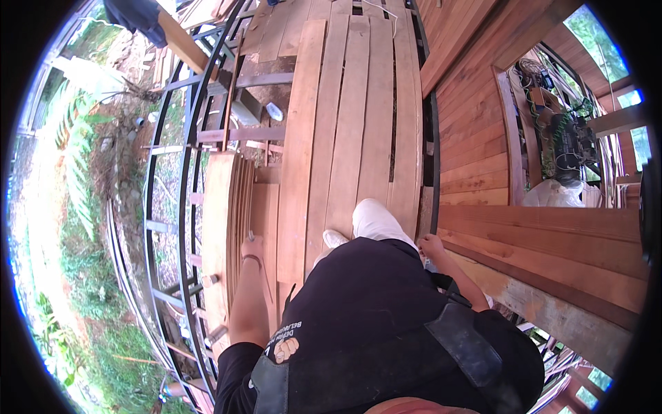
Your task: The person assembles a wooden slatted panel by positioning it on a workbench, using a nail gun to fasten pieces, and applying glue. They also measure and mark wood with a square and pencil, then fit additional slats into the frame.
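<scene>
My left hand (pixel 253 244) hangs beside a stack of long planks (pixel 234 186) at the left edge of the walkway. Its fingers are curled, and a small pale tip shows at them, too small to name. A dark band circles that wrist, with a thin strip hanging below it. On the other side, my right hand (pixel 431 246) is closed beside my thigh, near the wooden wall (pixel 476 159). Whatever it may hold is hidden. Between the hands, my light trousers and one pale shoe (pixel 334 239) are over the wooden deck boards (pixel 345 124).
Dark metal framing (pixel 185 172) runs along the left, with open gaps to the ground and plants below. Narrow gaps split the deck boards. At right, a window opening (pixel 514 138) shows cables and a clear plastic bag (pixel 555 194). A timber post (pixel 183 45) leans at the far left.
</scene>
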Demonstrator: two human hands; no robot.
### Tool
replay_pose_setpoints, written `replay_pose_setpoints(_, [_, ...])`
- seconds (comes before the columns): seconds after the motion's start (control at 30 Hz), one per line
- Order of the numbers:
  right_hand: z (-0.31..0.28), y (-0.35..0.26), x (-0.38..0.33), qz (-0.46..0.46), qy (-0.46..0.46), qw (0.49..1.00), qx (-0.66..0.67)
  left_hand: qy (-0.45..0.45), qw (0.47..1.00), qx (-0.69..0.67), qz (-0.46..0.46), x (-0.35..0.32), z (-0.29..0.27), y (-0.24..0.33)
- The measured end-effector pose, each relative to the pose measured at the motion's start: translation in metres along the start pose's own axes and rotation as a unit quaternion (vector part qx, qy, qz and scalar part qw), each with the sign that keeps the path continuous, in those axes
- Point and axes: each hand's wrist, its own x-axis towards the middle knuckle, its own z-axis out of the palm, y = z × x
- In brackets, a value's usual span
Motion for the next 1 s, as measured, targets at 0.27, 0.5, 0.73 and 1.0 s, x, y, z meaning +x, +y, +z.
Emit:
replay_pose_setpoints(0.27, [-0.007, -0.033, 0.078, 0.063, 0.006, 0.997, -0.032, -0.092, 0.980, 0.144, 0.105, 0.037, 0.094, 0.160])
replay_pose_setpoints(0.5, [-0.037, -0.140, 0.137, 0.110, -0.001, 0.994, 0.025, -0.147, 0.936, 0.300, 0.111, 0.046, 0.090, 0.255])
replay_pose_setpoints(0.73, [-0.076, -0.233, 0.248, 0.070, 0.022, 0.994, 0.080, -0.093, 0.968, 0.222, 0.069, 0.102, 0.100, 0.358])
replay_pose_setpoints(1.0, [-0.092, -0.367, 0.319, 0.098, 0.012, 0.992, 0.080, -0.132, 0.951, 0.277, 0.035, 0.160, 0.128, 0.389])
